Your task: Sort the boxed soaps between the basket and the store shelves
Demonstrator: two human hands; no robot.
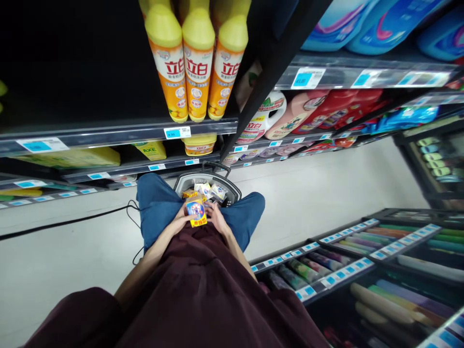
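A yellow soap pack [196, 208] with a round blue label is held low in front of my body, between my knees. My left hand [181, 220] is closed round its left side, the thumb lying across the front. On the other side, my right hand [216, 217] has its fingers bent against the pack's right edge. Just beyond the hands is a grey shopping basket [236, 189] with a dark handle, standing on the floor. Several packs lie in it, among them a white-and-yellow pack [203, 188] and a whitish pack [218, 192].
Yellow dish-soap bottles [196, 63] stand on the shelf ahead, above the basket. Detergent jugs [281, 121] fill shelves to the right. Another shelf unit [315, 251] is close behind on the right. A black cable [72, 223] runs over the floor at left.
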